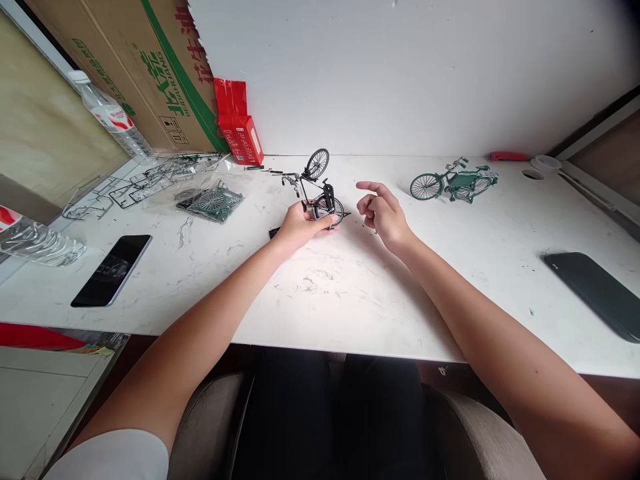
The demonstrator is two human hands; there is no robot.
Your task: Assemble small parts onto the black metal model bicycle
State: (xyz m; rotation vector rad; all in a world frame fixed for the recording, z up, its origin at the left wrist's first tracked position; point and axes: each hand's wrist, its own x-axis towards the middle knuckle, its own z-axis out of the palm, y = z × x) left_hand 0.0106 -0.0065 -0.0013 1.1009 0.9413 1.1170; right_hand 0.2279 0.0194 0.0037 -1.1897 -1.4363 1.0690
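A small black model bicycle is held tilted above the table, its front wheel upward and its handlebar to the left. My left hand grips it at the rear wheel, thumb across the near side. To the right of the bicycle, and apart from it, is my right hand. Its index finger points left while the thumb and other fingers are curled together; anything between them is too small or hidden to make out. Tiny dark bits lie on the table below. A black piece shows partly behind my left wrist.
A green model bicycle stands at right. Left are a bagged green kit, black parts frames, a phone and water bottles. A red box stands behind. A dark case lies far right.
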